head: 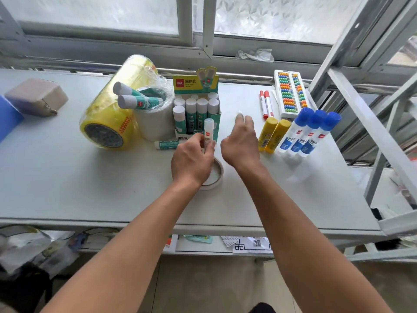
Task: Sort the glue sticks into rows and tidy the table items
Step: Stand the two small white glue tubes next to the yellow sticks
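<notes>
The left hand (191, 161) pinches a white-capped glue stick (208, 129) between thumb and fingers, holding it upright with its long axis vertical and cap up, just in front of the green display box (196, 114) near the middle of the worktop (67, 177). The right hand (241, 145) hovers beside it with fingers loosely spread, holding nothing. Under the left hand lies a small roll of tape (214, 177), flat on the worktop. One more glue stick (167, 144) lies on its side at the foot of the box, long axis running left to right. The box holds rows of glue sticks standing upright, caps up. Left of it, a wide white tape roll (153, 123) stands on end with two glue sticks (135, 98) resting tilted in its core, caps pointing toward the left edge. A large yellow wrapped roll (112, 114) lies beside that. Toward the right edge, two yellow glue sticks (273, 134) and three blue-capped liquid glue bottles (309, 132) lie side by side, slanted, with two red-capped markers (265, 105) and an abacus (290, 93) behind them near the back edge. A beige pouch (36, 97) sits at the back left. The worktop is pale grey and stands before a frosted window (90, 14); a metal shelf frame (372, 109) rises at the right.
</notes>
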Action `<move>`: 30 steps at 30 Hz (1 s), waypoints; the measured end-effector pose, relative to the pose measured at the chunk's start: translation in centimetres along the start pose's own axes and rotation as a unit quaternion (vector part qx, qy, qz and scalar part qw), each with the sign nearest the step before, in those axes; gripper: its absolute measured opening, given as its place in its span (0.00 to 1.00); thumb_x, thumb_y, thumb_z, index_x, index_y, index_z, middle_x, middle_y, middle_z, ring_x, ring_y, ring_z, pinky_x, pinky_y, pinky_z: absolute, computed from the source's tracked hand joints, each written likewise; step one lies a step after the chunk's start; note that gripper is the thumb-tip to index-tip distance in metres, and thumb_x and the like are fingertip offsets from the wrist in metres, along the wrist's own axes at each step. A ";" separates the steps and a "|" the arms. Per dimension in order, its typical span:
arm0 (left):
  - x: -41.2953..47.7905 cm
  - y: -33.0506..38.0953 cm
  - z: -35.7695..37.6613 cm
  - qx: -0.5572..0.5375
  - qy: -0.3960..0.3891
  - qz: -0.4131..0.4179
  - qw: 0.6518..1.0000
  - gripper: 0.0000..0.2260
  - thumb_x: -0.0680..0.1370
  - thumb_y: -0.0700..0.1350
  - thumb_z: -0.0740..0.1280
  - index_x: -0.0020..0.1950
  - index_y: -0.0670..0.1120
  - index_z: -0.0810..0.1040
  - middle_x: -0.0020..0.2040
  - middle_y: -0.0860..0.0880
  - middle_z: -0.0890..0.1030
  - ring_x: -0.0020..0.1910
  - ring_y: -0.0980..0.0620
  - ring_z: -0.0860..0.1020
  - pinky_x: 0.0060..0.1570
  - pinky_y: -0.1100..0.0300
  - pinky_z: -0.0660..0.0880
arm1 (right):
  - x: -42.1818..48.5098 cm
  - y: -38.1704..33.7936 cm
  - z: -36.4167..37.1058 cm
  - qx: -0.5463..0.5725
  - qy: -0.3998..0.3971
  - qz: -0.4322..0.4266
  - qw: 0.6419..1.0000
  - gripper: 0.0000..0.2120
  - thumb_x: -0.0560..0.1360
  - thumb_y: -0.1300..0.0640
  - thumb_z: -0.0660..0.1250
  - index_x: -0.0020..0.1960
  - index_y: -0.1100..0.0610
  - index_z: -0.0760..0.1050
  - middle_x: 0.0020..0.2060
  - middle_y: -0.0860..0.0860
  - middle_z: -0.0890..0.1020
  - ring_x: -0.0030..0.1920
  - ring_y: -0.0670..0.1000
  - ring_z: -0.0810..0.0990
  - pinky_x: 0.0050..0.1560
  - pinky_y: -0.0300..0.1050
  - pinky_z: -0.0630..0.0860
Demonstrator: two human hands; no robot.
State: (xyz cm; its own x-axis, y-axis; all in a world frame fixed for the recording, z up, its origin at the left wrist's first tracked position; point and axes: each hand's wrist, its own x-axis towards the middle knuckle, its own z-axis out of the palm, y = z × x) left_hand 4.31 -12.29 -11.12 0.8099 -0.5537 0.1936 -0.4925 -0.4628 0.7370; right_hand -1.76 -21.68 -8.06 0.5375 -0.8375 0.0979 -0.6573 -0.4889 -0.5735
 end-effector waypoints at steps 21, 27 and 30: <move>-0.3 1.2 0.2 -0.019 0.008 0.036 0.999 0.11 0.75 0.49 0.70 0.54 0.47 0.77 0.46 0.49 0.84 0.46 0.44 0.81 0.45 0.50 0.78 | -2.4 0.4 -1.8 -0.134 -0.085 0.081 0.984 0.13 0.75 0.55 0.67 0.57 0.60 0.74 0.53 0.59 0.81 0.50 0.58 0.79 0.43 0.46 0.73; -0.3 2.0 0.9 -0.024 0.000 0.038 0.999 0.12 0.75 0.49 0.70 0.55 0.46 0.77 0.47 0.49 0.83 0.47 0.44 0.81 0.45 0.51 0.78 | -3.7 2.5 -1.4 -0.012 0.024 0.102 0.994 0.13 0.76 0.56 0.69 0.57 0.60 0.71 0.53 0.59 0.82 0.52 0.60 0.82 0.45 0.46 0.76; -0.2 2.4 1.5 -0.019 -0.030 0.039 0.999 0.11 0.75 0.49 0.70 0.55 0.46 0.76 0.49 0.48 0.84 0.46 0.44 0.81 0.45 0.51 0.78 | -3.6 3.6 0.1 0.045 0.087 0.086 0.991 0.14 0.75 0.54 0.71 0.57 0.60 0.75 0.53 0.57 0.82 0.53 0.58 0.81 0.50 0.47 0.77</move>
State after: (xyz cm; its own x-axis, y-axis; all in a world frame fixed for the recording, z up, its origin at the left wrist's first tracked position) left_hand 2.51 -14.30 -10.33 0.7484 -0.6283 0.2125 -0.5400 -0.3912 0.7453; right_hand -6.03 -20.43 -10.55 0.3172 -0.9397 0.1281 -0.6776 -0.3191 -0.6627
